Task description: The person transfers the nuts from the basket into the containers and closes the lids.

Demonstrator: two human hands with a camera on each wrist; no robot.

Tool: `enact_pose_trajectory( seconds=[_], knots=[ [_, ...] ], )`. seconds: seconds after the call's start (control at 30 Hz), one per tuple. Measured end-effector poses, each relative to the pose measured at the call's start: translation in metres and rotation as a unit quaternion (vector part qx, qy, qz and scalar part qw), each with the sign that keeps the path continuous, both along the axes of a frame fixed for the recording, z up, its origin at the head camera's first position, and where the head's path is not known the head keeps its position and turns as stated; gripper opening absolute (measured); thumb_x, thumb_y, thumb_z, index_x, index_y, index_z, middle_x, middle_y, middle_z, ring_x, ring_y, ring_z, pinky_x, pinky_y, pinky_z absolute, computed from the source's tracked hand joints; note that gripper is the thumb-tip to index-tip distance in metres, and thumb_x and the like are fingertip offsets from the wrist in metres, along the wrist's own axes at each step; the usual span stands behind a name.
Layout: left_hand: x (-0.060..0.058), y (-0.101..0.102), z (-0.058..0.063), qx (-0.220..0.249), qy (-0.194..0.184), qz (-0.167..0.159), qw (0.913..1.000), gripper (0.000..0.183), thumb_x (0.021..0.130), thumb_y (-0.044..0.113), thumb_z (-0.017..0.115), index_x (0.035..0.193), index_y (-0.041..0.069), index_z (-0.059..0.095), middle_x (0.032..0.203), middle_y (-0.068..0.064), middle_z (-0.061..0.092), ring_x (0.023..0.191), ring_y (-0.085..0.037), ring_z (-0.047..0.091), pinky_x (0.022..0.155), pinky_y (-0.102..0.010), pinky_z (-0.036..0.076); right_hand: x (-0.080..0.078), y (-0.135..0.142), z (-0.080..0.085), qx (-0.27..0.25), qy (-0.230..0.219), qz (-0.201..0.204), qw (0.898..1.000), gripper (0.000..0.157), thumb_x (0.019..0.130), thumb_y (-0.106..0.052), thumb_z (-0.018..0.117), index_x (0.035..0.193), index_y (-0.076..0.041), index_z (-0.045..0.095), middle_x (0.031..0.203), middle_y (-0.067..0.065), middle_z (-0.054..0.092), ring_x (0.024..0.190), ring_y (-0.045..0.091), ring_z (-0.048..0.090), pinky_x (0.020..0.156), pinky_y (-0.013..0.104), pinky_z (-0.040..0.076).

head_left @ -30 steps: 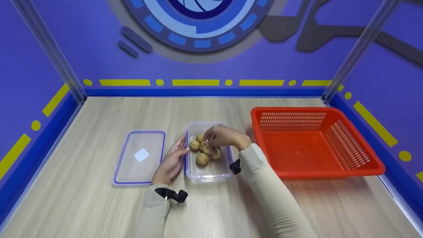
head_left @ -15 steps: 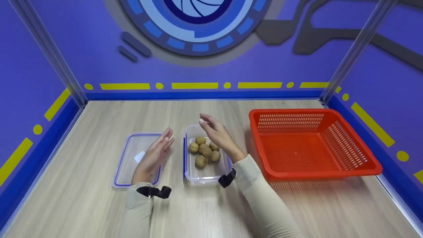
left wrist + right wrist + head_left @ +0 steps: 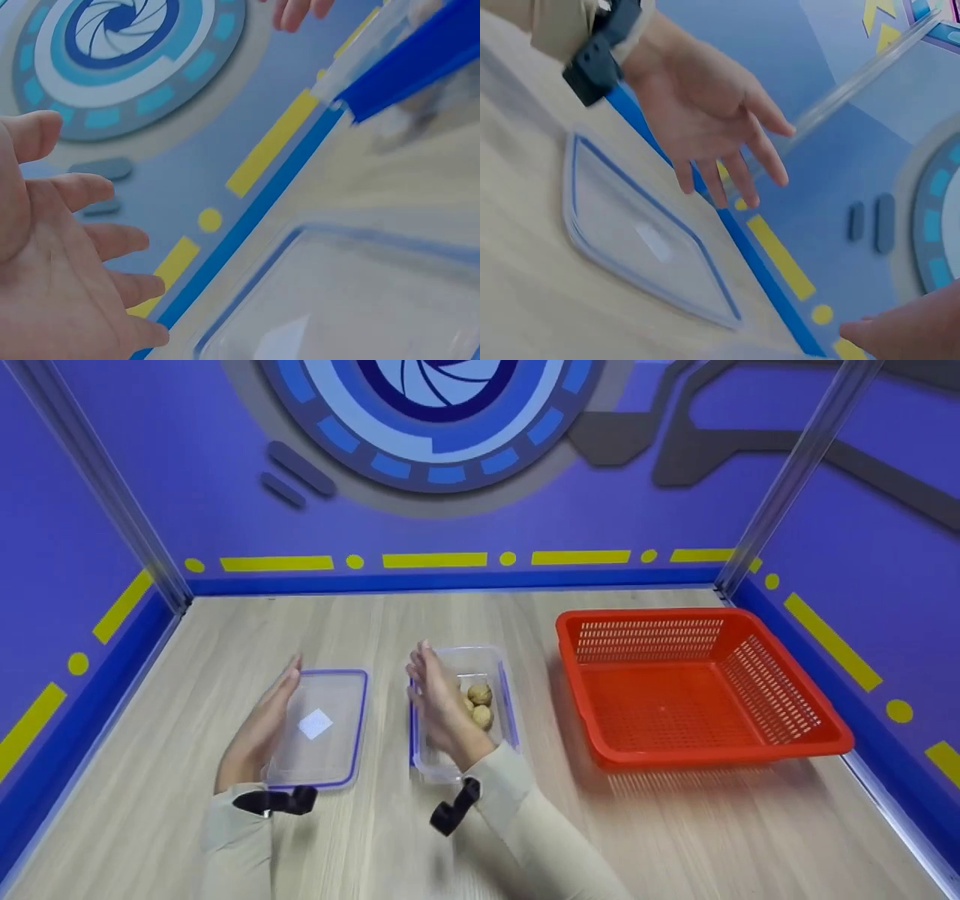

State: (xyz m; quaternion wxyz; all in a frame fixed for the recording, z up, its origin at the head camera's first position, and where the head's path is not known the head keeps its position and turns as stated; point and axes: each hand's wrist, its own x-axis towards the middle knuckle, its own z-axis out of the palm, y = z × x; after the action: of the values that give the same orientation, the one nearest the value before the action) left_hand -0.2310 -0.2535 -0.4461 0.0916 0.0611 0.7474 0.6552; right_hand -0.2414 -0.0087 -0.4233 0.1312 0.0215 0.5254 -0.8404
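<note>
My left hand (image 3: pixel 259 727) is at the left edge of the clear lid (image 3: pixel 334 757), which has a blue seal and a white diamond-shaped patch. In the left wrist view its fingers (image 3: pixel 120 240) are spread, and the palm holds nothing. My right hand (image 3: pixel 442 705) hovers over the left part of a clear plastic container (image 3: pixel 480 652), fingers extended. Walnuts (image 3: pixel 480 695) lie in the container, some hidden behind that hand. In the right wrist view, only part of my right hand (image 3: pixel 915 330) shows at the lower corner.
A red perforated basket (image 3: pixel 675 682) stands to the right of the container on the wooden table (image 3: pixel 360 855). Purple panels (image 3: pixel 450 532) with metal corner posts enclose the table at the back and sides.
My left hand has left the container's side and moved left past the lid. My right hand has come out from among the walnuts, let go, and shifted left, fingers straightened.
</note>
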Motion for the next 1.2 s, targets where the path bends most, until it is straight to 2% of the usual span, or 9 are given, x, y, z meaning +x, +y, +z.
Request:
enact_pose_trajectory(
  seconds=[0.13, 0.27, 0.43, 0.5, 0.6, 0.73, 0.8, 1.0, 1.2],
  knots=[
    [0.004, -0.021, -0.003, -0.019, -0.008, 0.012, 0.9997, 0.07, 0.101, 0.052, 0.025, 0.153, 0.02, -0.01, 0.16, 0.003, -0.019, 0.145, -0.019, -0.025, 0.119, -0.046, -0.017, 0.008, -0.023, -0.007, -0.026, -0.024, 0.004, 0.999, 0.066, 0.103, -0.041, 0.03, 0.154, -0.005, 0.009, 0.161, 0.014, 0.012, 0.149, 0.031, 0.012, 0.124, 0.045, 0.009],
    [0.006, -0.035, -0.009, -0.015, -0.025, 0.015, 0.9995, 0.072, 0.101, 0.052, 0.025, 0.152, 0.021, -0.014, 0.158, 0.004, -0.024, 0.144, -0.02, -0.026, 0.12, -0.044, -0.016, 0.014, -0.041, -0.018, -0.039, -0.054, -0.005, 0.998, 0.066, 0.103, -0.038, 0.032, 0.153, -0.002, 0.011, 0.161, 0.017, 0.011, 0.149, 0.034, 0.011, 0.123, 0.048, 0.008],
    [0.008, -0.046, -0.019, -0.032, -0.062, 0.021, 0.9974, 0.068, 0.103, 0.046, 0.024, 0.151, 0.02, -0.018, 0.157, 0.0, -0.028, 0.144, -0.024, -0.025, 0.121, -0.043, -0.012, 0.022, -0.055, -0.035, -0.013, -0.093, 0.0, 0.996, 0.07, 0.101, -0.043, 0.037, 0.153, -0.004, 0.013, 0.161, 0.018, 0.012, 0.148, 0.036, 0.011, 0.123, 0.049, 0.01],
    [0.009, -0.049, -0.024, -0.04, -0.08, 0.026, 0.9956, 0.067, 0.104, 0.044, 0.024, 0.151, 0.021, -0.018, 0.157, -0.002, -0.028, 0.145, -0.027, -0.023, 0.121, -0.044, -0.011, 0.026, -0.059, -0.041, -0.01, -0.106, 0.01, 0.994, 0.072, 0.1, -0.045, 0.037, 0.154, -0.005, 0.012, 0.16, 0.02, 0.008, 0.148, 0.038, 0.007, 0.122, 0.05, 0.007],
    [0.01, -0.052, -0.031, -0.042, -0.101, 0.034, 0.9934, 0.067, 0.104, 0.04, 0.027, 0.151, 0.021, -0.018, 0.157, -0.006, -0.028, 0.145, -0.03, -0.022, 0.121, -0.046, -0.011, 0.03, -0.065, -0.049, -0.027, -0.109, 0.028, 0.993, 0.064, 0.101, -0.041, 0.036, 0.152, -0.004, 0.023, 0.16, 0.021, 0.014, 0.149, 0.037, 0.004, 0.123, 0.05, 0.002],
    [0.011, -0.051, -0.036, -0.039, -0.119, 0.05, 0.9909, 0.067, 0.105, 0.033, 0.029, 0.151, 0.021, -0.018, 0.158, -0.012, -0.024, 0.146, -0.034, -0.019, 0.122, -0.047, -0.009, 0.033, -0.07, -0.055, -0.042, -0.093, 0.034, 0.994, 0.052, 0.102, -0.032, 0.036, 0.143, -0.001, 0.04, 0.154, 0.017, 0.034, 0.148, 0.033, 0.016, 0.123, 0.047, 0.005],
    [0.01, -0.049, -0.037, -0.032, -0.126, 0.058, 0.9898, 0.067, 0.105, 0.032, 0.03, 0.151, 0.019, -0.017, 0.159, -0.015, -0.02, 0.146, -0.035, -0.016, 0.122, -0.046, -0.007, 0.033, -0.071, -0.056, -0.046, -0.09, 0.027, 0.994, 0.05, 0.102, -0.03, 0.037, 0.141, 0.001, 0.042, 0.151, 0.018, 0.039, 0.146, 0.033, 0.024, 0.123, 0.046, 0.011],
    [0.008, -0.046, -0.039, 0.012, -0.139, 0.082, 0.9868, 0.068, 0.104, 0.029, 0.033, 0.153, 0.017, -0.013, 0.161, -0.017, -0.01, 0.148, -0.034, -0.009, 0.123, -0.044, -0.003, 0.033, -0.07, -0.055, -0.046, -0.1, 0.013, 0.994, 0.048, 0.101, -0.027, 0.04, 0.138, 0.003, 0.045, 0.146, 0.019, 0.045, 0.14, 0.032, 0.036, 0.121, 0.044, 0.023],
    [0.008, -0.046, -0.04, 0.05, -0.146, 0.085, 0.9844, 0.066, 0.104, 0.025, 0.032, 0.154, 0.018, -0.012, 0.162, -0.015, -0.007, 0.149, -0.032, -0.004, 0.124, -0.044, 0.0, 0.032, -0.067, -0.053, -0.039, -0.101, 0.018, 0.994, 0.048, 0.1, -0.025, 0.041, 0.136, 0.005, 0.046, 0.143, 0.02, 0.047, 0.138, 0.033, 0.04, 0.119, 0.043, 0.028]
  ],
)
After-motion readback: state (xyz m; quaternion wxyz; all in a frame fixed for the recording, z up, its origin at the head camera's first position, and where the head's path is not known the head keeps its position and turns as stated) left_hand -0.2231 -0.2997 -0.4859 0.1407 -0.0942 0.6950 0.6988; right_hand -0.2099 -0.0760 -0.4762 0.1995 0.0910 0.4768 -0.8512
